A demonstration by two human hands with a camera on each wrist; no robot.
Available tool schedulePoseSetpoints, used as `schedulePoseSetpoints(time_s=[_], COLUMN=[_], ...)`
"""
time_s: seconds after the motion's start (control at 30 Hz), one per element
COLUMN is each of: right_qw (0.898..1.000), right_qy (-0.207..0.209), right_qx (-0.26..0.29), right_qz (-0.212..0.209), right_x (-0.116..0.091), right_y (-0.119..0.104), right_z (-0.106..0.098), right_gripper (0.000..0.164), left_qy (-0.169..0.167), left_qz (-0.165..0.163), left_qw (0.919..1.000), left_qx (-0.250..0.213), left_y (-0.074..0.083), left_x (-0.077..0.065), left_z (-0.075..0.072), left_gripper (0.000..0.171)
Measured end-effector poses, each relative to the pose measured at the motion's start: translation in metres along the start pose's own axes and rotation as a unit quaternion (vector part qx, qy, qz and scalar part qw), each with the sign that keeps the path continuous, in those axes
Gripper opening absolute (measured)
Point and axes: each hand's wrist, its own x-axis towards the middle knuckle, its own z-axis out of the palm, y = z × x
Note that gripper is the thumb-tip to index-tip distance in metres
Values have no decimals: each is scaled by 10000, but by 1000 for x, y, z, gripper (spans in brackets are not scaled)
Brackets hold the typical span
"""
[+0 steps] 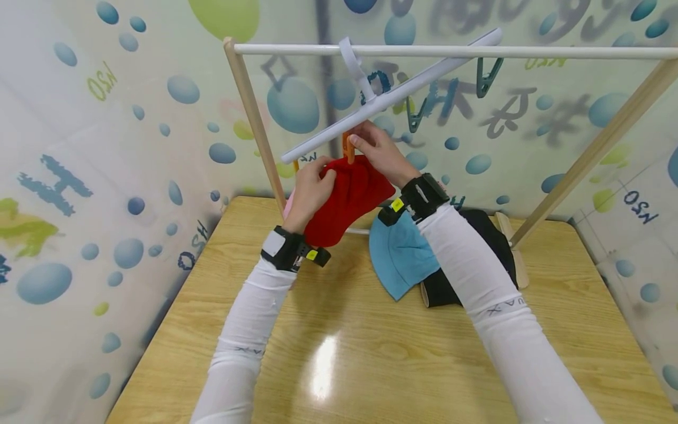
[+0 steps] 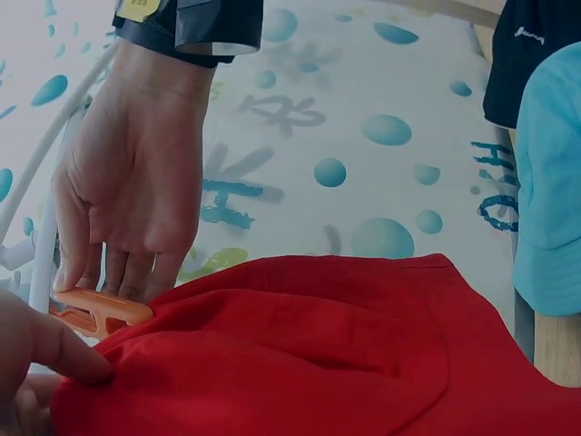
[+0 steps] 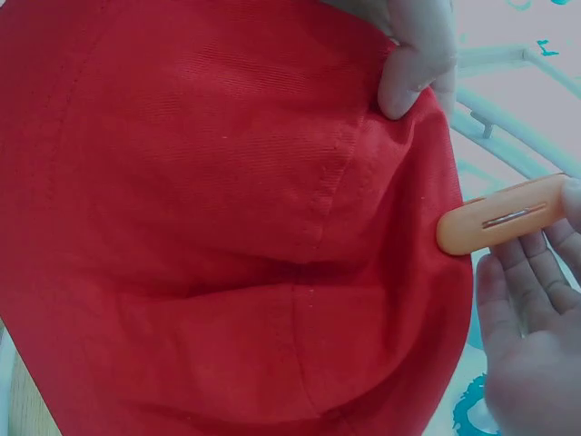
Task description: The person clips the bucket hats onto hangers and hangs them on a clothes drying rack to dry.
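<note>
My left hand pinches the edge of a red fabric hat, which hangs below a white clip hanger. With thumb and fingers my right hand grips an orange clip at the hat's upper edge. In the right wrist view the clip's tip overlaps the red fabric, close beside the left thumb and fingers. The hanger tilts, its right end higher, and its hook is on the white rail. Two dark green clips hang empty from its right half.
A light blue bucket hat lies on the wooden table, overlapping a black fabric item. Wooden posts hold up the rail on both sides. Something pink shows behind the left hand. A patterned wall stands close behind.
</note>
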Motion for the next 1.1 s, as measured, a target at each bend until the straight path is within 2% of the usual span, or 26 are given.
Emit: schedulePoseSetpoints(time_s=[0.33,0.63,0.8,1.1], right_qw=[9999,9998,9996,9995], right_qy=[58,-84,-180,-202], right_qx=[-112,-38,45,98], right_qz=[53,-184,-193,-205], right_x=[-1,-5,-8,-10], right_y=[0,2,4,6], right_z=[-3,-7,-9,-11], right_gripper=[33,36,38,38], left_qy=[181,-31,-216,-140], left_qz=[98,9,-156,-84], left_qw=[9998,9999,9993,9994], left_qx=[35,-118,-268,-294], left_y=[6,6,3,3], left_x=[2,0,-3,-3], left_z=[2,4,6,9], left_gripper=[26,29,30,28])
